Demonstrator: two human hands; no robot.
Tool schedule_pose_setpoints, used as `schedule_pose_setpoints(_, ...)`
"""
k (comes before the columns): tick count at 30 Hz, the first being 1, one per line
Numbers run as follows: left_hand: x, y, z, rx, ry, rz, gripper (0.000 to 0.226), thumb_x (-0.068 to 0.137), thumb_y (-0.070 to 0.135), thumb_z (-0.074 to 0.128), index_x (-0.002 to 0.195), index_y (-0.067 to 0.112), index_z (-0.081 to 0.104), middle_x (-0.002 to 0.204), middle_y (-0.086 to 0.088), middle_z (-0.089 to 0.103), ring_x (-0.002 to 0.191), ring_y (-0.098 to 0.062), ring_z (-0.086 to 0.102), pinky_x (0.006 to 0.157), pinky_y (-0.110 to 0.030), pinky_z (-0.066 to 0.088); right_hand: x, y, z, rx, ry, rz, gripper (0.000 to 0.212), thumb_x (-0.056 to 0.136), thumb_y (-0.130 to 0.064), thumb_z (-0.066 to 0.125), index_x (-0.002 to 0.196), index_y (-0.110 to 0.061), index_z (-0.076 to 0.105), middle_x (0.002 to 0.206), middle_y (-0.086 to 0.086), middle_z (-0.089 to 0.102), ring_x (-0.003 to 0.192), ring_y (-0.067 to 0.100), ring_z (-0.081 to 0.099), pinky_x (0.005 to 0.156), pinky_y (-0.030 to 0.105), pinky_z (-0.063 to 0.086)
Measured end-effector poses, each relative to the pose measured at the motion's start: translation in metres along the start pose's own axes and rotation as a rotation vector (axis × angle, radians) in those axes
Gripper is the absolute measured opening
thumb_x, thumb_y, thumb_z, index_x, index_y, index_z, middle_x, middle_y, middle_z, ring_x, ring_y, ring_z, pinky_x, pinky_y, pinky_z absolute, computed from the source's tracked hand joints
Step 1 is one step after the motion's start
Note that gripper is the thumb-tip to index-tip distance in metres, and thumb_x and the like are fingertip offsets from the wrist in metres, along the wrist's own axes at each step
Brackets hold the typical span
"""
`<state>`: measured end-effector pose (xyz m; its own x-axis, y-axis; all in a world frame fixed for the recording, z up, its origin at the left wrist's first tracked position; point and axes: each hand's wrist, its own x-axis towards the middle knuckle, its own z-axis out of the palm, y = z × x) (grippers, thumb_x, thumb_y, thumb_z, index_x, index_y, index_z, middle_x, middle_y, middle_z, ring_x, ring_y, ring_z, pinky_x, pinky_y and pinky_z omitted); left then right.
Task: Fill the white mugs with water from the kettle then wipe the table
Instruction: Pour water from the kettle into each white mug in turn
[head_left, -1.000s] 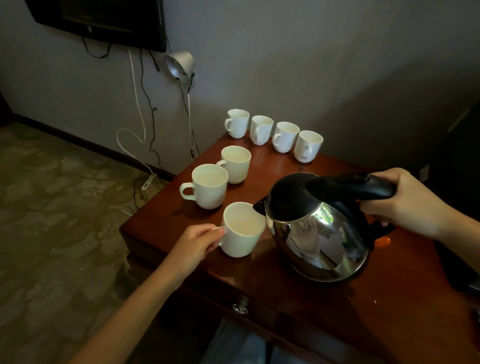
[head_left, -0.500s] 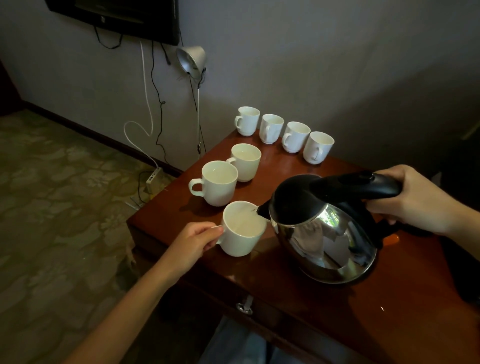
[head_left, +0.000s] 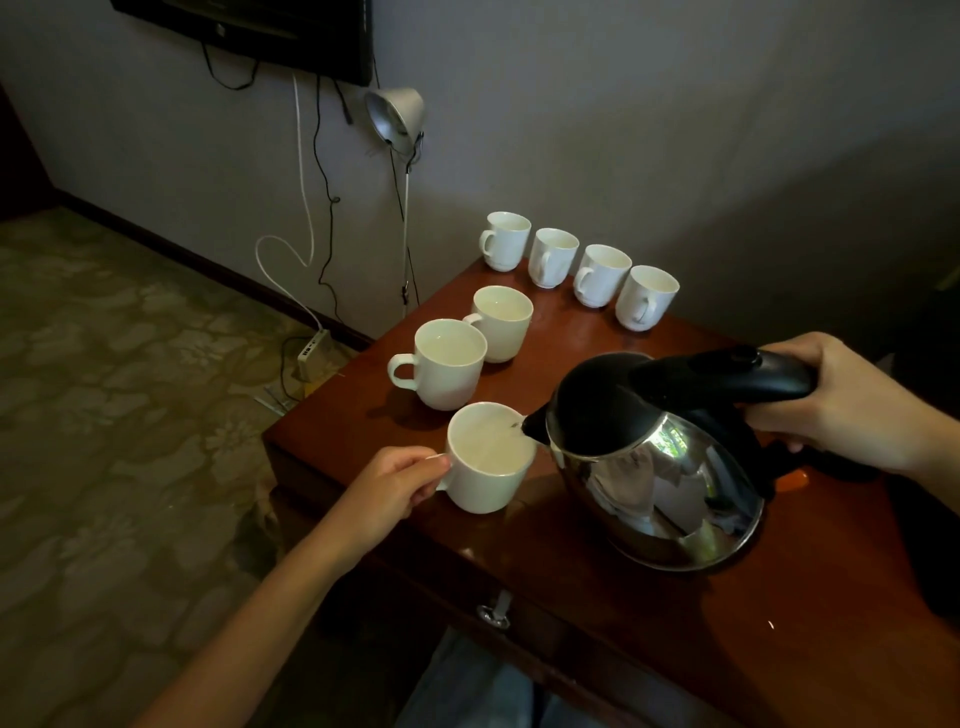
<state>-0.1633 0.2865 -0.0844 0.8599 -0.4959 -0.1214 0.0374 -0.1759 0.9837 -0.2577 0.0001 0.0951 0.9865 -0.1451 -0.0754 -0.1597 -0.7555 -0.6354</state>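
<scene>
The right hand grips the kettle's black handle, tilting its spout over the nearest mug. The left hand pinches that mug's handle, just left of the kettle. Beyond the left hand stand 2 mugs, and farther off 4 more on the table.

Looks like a hotel or guest rm, maybe a home bedrm, can't tell which. Flat TV fixed high on a plain wall w/ cables hanging below, small metal lamp beside it, power strip on patterned carpet, dark skirting along the wall. Glossy dark-wood tabletop w/ a drawer pull carries an electric kettle & a matching set of white mugs, guest-tray style
</scene>
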Motion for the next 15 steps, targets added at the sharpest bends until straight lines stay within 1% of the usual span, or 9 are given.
schedule_pose_setpoints(4, 0.0017, 0.0002, -0.0014, 0.002, -0.017, -0.037, 0.04, 0.096, 0.025, 0.048, 0.057, 0.014, 0.04, 0.052, 0.006, 0.033, 0.047, -0.006, 0.03, 0.048, -0.019, 0.023, -0.0013, -0.0029, 0.0005, 0.027, -0.017, -0.003, 0.013, 0.075, 0.017, 0.06, 0.074, 0.004, 0.062, 0.044, 0.006, 0.055, 0.033, 0.008, 0.046, 0.034, 0.013, 0.036)
schedule_pose_setpoints(8, 0.0022, 0.002, -0.007, 0.008, -0.09, -0.055, 0.037, 0.096, 0.026, 0.047, 0.062, 0.012, 0.042, 0.058, 0.003, 0.036, 0.048, -0.005, 0.032, 0.05, -0.021, 0.024, -0.0018, -0.0038, 0.0002, 0.042, -0.028, 0.0, 0.018, 0.075, 0.016, 0.06, 0.07, -0.001, 0.061, 0.042, 0.006, 0.054, 0.033, 0.007, 0.046, 0.035, 0.013, 0.035)
schedule_pose_setpoints(15, 0.0025, 0.001, -0.0089, -0.007, -0.115, -0.054, 0.036, 0.095, 0.027, 0.048, 0.062, 0.013, 0.044, 0.058, 0.002, 0.036, 0.05, -0.007, 0.031, 0.051, -0.023, 0.023, -0.001, -0.0014, 0.0001, 0.014, -0.01, -0.002, 0.015, 0.073, 0.017, 0.061, 0.071, 0.002, 0.061, 0.046, 0.006, 0.056, 0.035, 0.01, 0.047, 0.035, 0.014, 0.036)
